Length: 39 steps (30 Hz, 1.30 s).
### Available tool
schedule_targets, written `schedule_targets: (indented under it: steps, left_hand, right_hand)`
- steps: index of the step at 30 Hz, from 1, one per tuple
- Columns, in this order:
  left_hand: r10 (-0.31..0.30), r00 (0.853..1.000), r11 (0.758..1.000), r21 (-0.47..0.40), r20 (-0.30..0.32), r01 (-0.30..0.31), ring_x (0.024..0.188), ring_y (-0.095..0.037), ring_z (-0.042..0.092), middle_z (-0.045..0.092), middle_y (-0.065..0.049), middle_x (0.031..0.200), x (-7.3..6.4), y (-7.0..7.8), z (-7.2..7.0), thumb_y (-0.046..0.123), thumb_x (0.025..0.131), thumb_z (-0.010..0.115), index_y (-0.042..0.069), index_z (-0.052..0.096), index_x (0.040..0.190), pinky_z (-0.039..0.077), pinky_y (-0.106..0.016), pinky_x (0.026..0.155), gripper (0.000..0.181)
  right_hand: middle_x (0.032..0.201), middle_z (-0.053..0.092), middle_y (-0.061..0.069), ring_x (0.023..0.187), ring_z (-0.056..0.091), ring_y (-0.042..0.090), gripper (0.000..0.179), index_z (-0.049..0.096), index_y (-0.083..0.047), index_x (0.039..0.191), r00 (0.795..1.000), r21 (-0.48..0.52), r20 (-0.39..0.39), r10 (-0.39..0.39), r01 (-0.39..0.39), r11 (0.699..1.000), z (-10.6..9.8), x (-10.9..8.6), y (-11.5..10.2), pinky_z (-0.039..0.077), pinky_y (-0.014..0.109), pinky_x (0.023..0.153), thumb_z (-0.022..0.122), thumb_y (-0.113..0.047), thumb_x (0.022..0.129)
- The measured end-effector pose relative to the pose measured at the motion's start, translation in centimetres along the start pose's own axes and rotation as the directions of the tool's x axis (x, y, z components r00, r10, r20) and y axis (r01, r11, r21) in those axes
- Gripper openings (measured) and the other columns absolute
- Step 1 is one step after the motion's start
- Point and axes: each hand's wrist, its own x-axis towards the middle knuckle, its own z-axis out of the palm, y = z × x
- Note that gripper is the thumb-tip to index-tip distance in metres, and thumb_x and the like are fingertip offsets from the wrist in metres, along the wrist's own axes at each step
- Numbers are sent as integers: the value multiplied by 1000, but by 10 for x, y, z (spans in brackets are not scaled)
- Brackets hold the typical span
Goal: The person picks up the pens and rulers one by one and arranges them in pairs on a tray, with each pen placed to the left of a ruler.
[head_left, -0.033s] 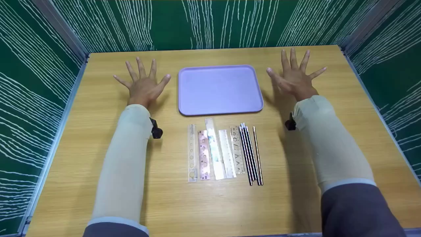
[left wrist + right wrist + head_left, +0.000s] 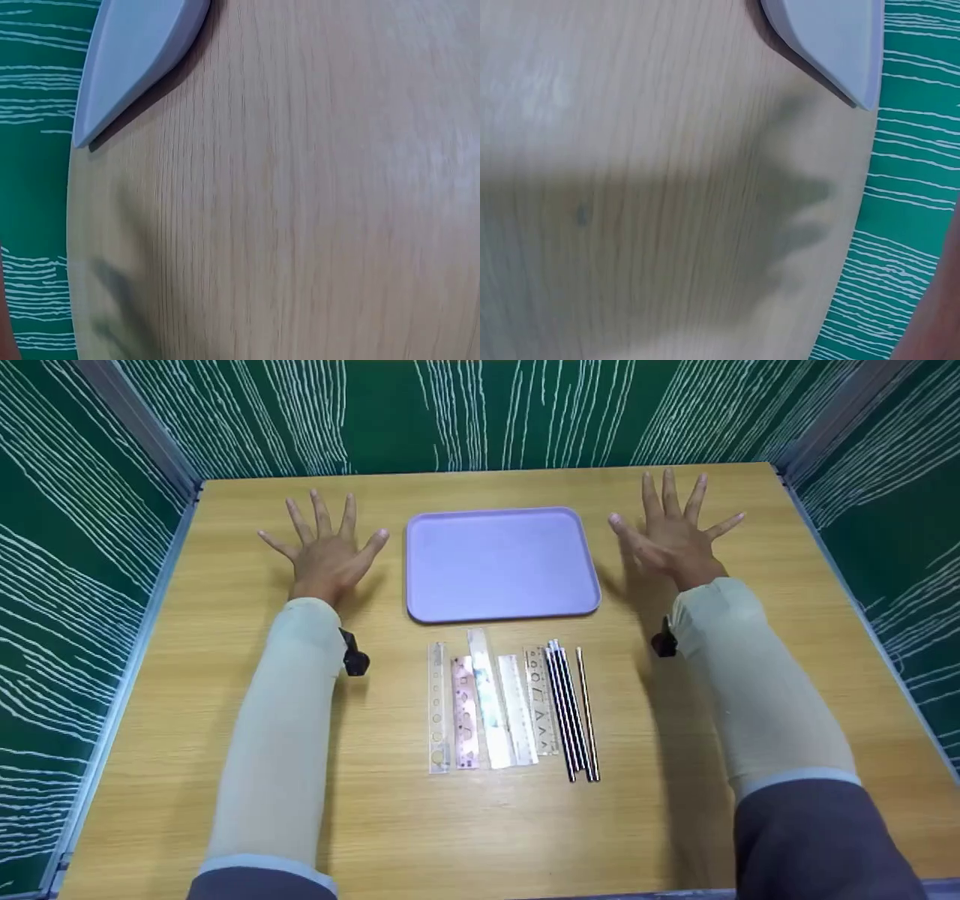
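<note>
My left hand [image 2: 328,556] is held with fingers spread and straight, to the left of a purple rectangular tray [image 2: 502,564]. On the tray's other side my right hand [image 2: 675,540] is spread the same way. Neither hand holds anything. Below the tray lies a row of rulers: a clear one with round holes [image 2: 438,709], a pink one [image 2: 466,720], a long shiny one [image 2: 491,705], a whitish one [image 2: 518,712] and a clear stencil ruler [image 2: 541,701]. Several thin, shiny dark sticks [image 2: 568,709] lie right of them, one bronze-toned stick [image 2: 587,712] slightly apart.
The wooden table [image 2: 487,832] is bounded at the back and sides by green panels [image 2: 390,420] with white streaks. A small black wrist camera [image 2: 355,654] sits on the left sleeve, another [image 2: 664,639] on the right. A tray corner [image 2: 135,60] shows in the left wrist view.
</note>
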Motion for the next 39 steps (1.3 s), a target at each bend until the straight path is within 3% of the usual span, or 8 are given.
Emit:
schedule_targets:
  steps: [5, 10, 15, 18, 23, 26, 32, 39]
  left_hand:
    - [9, 1000, 1000, 3, 26, -9, 143, -45, -42, -37, -5, 162, -3, -4, 1, 91, 85, 5, 41, -16, 159, -36, -80, 88, 92]
    - [53, 997, 998, -42, 51, -51, 147, -47, -33, -27, 0, 167, -12, -6, 7, 88, 88, 9, 44, -12, 159, -38, -77, 90, 86]
    - [120, 990, 989, -90, 70, -114, 153, -47, -23, -18, 8, 170, -22, -3, 12, 81, 95, 15, 44, -8, 160, -32, -78, 98, 79]
    - [163, 984, 982, -107, 78, -155, 157, -46, -11, -11, 9, 172, -27, 2, 14, 77, 98, 19, 42, -3, 162, -20, -80, 108, 77]
    - [201, 974, 973, -140, 102, -186, 159, -42, 7, 1, 6, 174, -35, 12, 21, 74, 99, 27, 38, 10, 164, 6, -76, 119, 76]
    - [241, 964, 963, -148, 112, -224, 158, -42, 10, 7, 5, 174, -40, 18, 24, 72, 100, 31, 35, 16, 165, 14, -74, 120, 76]
    - [318, 940, 944, -134, 127, -301, 156, -45, 17, 15, 5, 173, -52, 33, 27, 69, 101, 35, 33, 22, 164, 19, -70, 121, 74]
    - [350, 924, 935, -119, 156, -335, 155, -49, 18, 20, 4, 172, -64, 45, 38, 68, 101, 38, 35, 27, 162, 23, -74, 117, 70]
  right_hand:
    - [164, -35, -2, 141, -47, 39, 90, -26, -37, 156, 999, 26, 35, 0, -1, 1000, -1, -4, 4, -34, 84, 84, 11, -85, 91]
    - [168, -27, 0, 148, -36, 41, 87, -26, -37, 157, 998, 114, 64, -2, -6, 993, 6, -15, 9, -31, 83, 91, 15, -81, 94]
    - [172, -12, 10, 156, -9, 47, 89, -26, -40, 156, 993, 200, 117, 30, -53, 978, 15, -29, 4, -10, 79, 114, 21, -83, 93]
    - [172, 7, 19, 156, 10, 50, 91, -22, -39, 158, 992, 218, 121, 20, -46, 975, 18, -38, -3, 8, 75, 119, 22, -84, 92]
    - [162, 33, 27, 147, 33, 51, 93, -11, -34, 164, 991, 233, 135, -26, -6, 973, 18, -58, -16, 26, 73, 115, 25, -83, 93]
    - [152, 44, 28, 136, 46, 48, 94, 3, -25, 166, 991, 246, 118, -63, 32, 969, 21, -71, -24, 38, 70, 108, 29, -80, 95]
    - [124, 62, 30, 107, 63, 45, 77, 31, -1, 158, 985, 294, 38, -170, 151, 944, 38, -92, -32, 53, 60, 90, 42, -57, 105]
    - [116, 67, 27, 100, 66, 41, 72, 38, 3, 153, 979, 313, 84, -185, 151, 938, 49, -114, -39, 56, 55, 85, 48, -50, 105]
